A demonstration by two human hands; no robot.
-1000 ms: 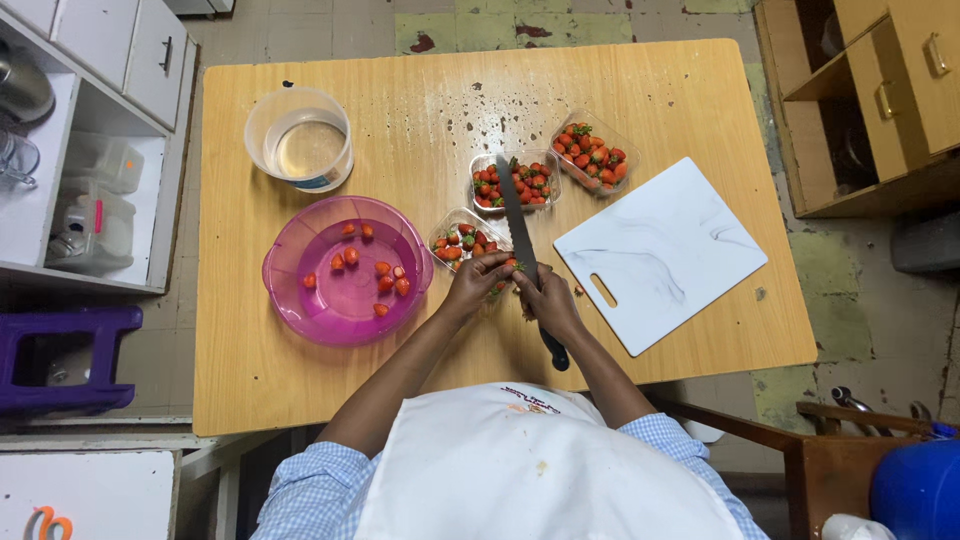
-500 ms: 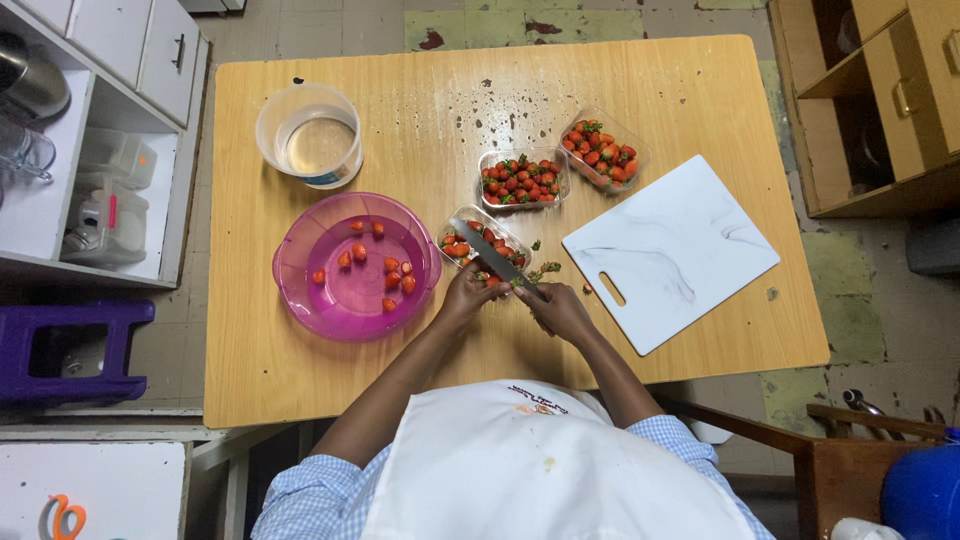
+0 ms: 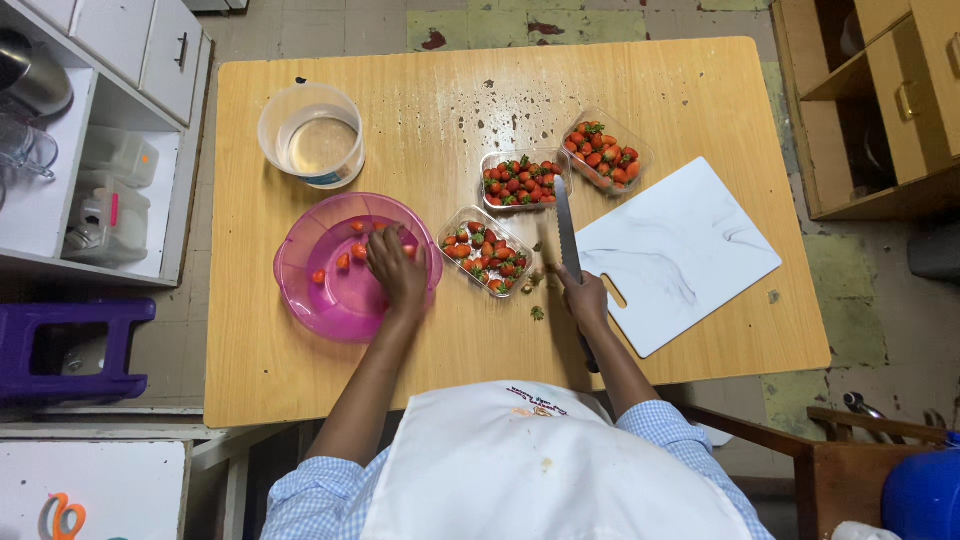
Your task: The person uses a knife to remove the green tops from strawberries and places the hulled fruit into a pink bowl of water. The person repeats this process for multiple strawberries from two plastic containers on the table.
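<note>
strawberries (image 3: 345, 262) lie in the pink bowl (image 3: 300, 285) on the counter (image 3: 250, 370), left of three clear trays. the left hand (image 3: 398, 268) reaches into the bowl; whether its fingers are closed on a berry i cannot tell. the nearest tray (image 3: 487, 252) sits just beside the bowl. the right hand (image 3: 585, 300) grips a long knife (image 3: 567, 225), blade pointing away; a careless swing could nick the tray or scatter berries.
</note>
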